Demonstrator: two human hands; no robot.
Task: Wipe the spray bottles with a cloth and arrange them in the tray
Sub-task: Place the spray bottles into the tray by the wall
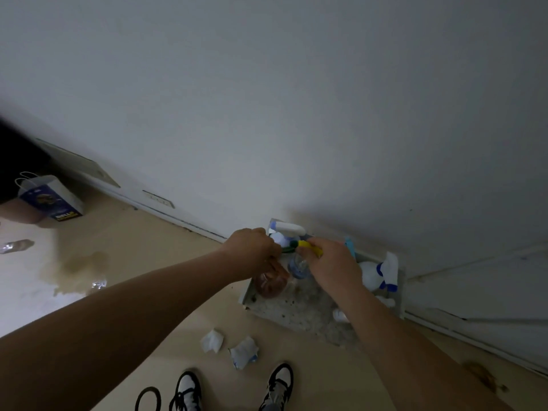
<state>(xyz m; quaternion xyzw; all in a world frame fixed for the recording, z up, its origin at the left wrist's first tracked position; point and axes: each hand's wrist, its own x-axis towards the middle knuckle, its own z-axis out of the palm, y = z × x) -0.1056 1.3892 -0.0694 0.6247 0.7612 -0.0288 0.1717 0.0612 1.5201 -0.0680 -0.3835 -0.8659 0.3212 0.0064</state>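
A stained grey tray lies on the floor against the wall. My left hand grips the top of a brown bottle standing in the tray's near-left corner. My right hand closes around a clear bottle with a yellow and green sprayer head beside it. Behind them stands a white and blue spray bottle. Another white bottle with a blue-trimmed trigger lies at the tray's right side. A light blue object pokes out behind my right hand.
Two crumpled white wipes lie on the beige floor in front of the tray, near my black and white shoes. A paper bag stands far left, with a flattened plastic bottle and a brown spill stain nearby.
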